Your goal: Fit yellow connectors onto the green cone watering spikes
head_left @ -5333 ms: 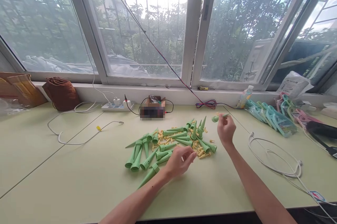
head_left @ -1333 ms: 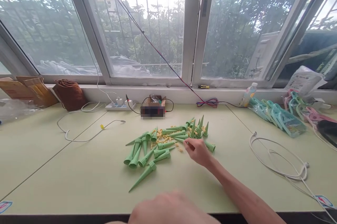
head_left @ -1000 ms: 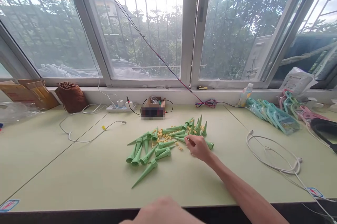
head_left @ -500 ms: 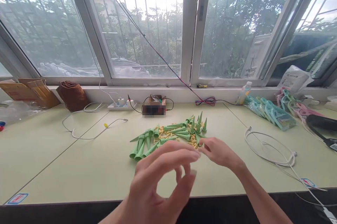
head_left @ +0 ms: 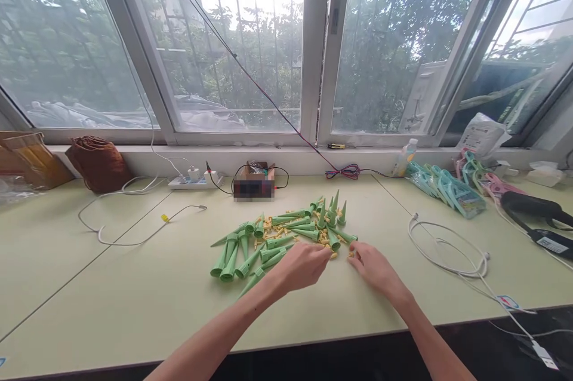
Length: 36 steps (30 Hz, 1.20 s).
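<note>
A heap of green plastic cone spikes (head_left: 277, 234) lies on the pale green table (head_left: 134, 297), mixed with several small yellow pieces (head_left: 271, 224). A few cones (head_left: 333, 208) stand upright at the heap's far right. My left hand (head_left: 302, 264) rests at the near edge of the heap, fingers curled and pinched over the yellow bits by a cone. My right hand (head_left: 373, 267) lies just right of it, fingertips pinched at a yellow piece (head_left: 351, 254). What either pinch holds is hidden.
A white cable (head_left: 447, 249) loops at the right, with teal and pink hangers (head_left: 447, 190) and a black device (head_left: 537, 220) beyond. A power strip (head_left: 192, 179), small box (head_left: 253, 181), bottle (head_left: 403, 160) and brown bag (head_left: 98, 160) sit along the window sill wall.
My left hand, raised close to the camera half a second ago, has dropped to the table at the heap's near edge. My right hand drew slightly nearer and to the right.
</note>
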Each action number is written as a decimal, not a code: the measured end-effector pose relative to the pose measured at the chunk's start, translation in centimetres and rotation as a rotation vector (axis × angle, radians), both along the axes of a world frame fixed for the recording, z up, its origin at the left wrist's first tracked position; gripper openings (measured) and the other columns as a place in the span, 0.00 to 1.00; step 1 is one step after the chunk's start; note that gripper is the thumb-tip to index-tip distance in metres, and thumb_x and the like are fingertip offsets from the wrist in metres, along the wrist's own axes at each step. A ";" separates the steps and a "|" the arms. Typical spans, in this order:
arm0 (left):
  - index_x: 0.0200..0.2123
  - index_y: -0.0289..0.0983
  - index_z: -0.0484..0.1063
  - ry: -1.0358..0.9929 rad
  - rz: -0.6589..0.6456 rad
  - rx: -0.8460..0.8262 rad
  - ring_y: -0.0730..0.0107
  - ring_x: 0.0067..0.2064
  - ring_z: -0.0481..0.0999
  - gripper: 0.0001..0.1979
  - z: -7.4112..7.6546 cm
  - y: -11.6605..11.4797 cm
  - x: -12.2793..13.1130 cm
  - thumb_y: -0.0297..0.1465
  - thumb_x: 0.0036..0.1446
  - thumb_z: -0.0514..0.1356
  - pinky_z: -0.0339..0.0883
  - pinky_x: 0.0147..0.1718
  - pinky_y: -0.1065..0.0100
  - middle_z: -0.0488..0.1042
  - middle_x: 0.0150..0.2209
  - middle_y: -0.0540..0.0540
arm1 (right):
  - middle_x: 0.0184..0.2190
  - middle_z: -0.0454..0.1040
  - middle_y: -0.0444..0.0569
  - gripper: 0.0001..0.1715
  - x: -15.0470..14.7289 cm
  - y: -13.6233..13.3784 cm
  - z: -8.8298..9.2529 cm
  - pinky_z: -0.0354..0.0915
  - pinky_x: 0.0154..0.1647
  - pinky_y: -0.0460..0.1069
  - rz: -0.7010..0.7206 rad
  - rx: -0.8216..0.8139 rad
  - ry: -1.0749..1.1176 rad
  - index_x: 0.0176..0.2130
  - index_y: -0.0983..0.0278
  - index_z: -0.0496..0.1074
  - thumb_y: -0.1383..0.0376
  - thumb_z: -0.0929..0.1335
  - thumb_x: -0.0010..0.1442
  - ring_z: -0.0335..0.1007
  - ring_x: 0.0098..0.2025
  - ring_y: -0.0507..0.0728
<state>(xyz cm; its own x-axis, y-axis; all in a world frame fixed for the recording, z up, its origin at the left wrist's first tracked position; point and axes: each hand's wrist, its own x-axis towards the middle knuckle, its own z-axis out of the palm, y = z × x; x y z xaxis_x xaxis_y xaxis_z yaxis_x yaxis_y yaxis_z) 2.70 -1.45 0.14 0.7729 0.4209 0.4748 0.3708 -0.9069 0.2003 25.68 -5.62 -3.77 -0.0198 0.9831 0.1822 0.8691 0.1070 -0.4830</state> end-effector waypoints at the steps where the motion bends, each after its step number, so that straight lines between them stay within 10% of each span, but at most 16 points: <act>1: 0.31 0.36 0.68 0.035 -0.006 0.030 0.74 0.21 0.64 0.11 -0.4 0.2 0.1 0.24 0.63 0.49 0.49 0.23 0.71 0.69 0.23 0.49 | 0.31 0.75 0.48 0.05 -0.4 0.2 -0.1 0.63 0.35 0.50 0.006 0.011 0.008 0.35 0.60 0.70 0.67 0.64 0.60 0.73 0.34 0.58; 10: 0.30 0.36 0.67 0.023 0.020 -0.029 0.73 0.24 0.64 0.10 -3.5 0.1 -0.8 0.23 0.62 0.50 0.51 0.26 0.69 0.69 0.24 0.49 | 0.36 0.74 0.52 0.13 0.1 1.4 0.2 0.66 0.34 0.52 -0.201 0.284 0.127 0.43 0.64 0.71 0.61 0.62 0.64 0.69 0.28 0.56; 24: 0.27 0.36 0.66 0.029 0.010 -0.066 0.73 0.23 0.64 0.09 -3.2 0.0 -0.7 0.23 0.60 0.51 0.49 0.24 0.69 0.69 0.24 0.49 | 0.35 0.75 0.53 0.09 1.6 1.9 -0.5 0.66 0.38 0.53 -0.152 0.088 0.031 0.38 0.63 0.70 0.63 0.62 0.61 0.71 0.35 0.60; 31: 0.29 0.36 0.68 0.001 0.022 -0.096 0.72 0.25 0.66 0.10 -3.0 -0.2 -0.6 0.24 0.61 0.51 0.52 0.26 0.69 0.70 0.25 0.48 | 0.27 0.75 0.49 0.17 2.4 1.0 1.5 0.68 0.31 0.52 -0.186 -0.074 0.372 0.36 0.63 0.72 0.56 0.60 0.63 0.72 0.28 0.58; 36: 0.32 0.36 0.72 -0.164 0.083 -0.328 0.72 0.26 0.68 0.14 -2.4 -0.3 -0.4 0.30 0.66 0.50 0.60 0.28 0.71 0.72 0.25 0.48 | 0.31 0.76 0.51 0.20 0.8 0.0 3.4 0.69 0.26 0.49 0.069 -0.171 0.659 0.38 0.65 0.75 0.52 0.63 0.64 0.72 0.29 0.56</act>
<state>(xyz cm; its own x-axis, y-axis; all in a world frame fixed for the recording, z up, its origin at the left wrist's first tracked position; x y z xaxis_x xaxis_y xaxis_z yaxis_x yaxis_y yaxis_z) 2.34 -1.74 -2.31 0.6547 0.6291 0.4191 0.3792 -0.7529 0.5380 26.46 -5.62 -0.41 -0.0213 0.9996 0.0201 0.3821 0.0267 -0.9237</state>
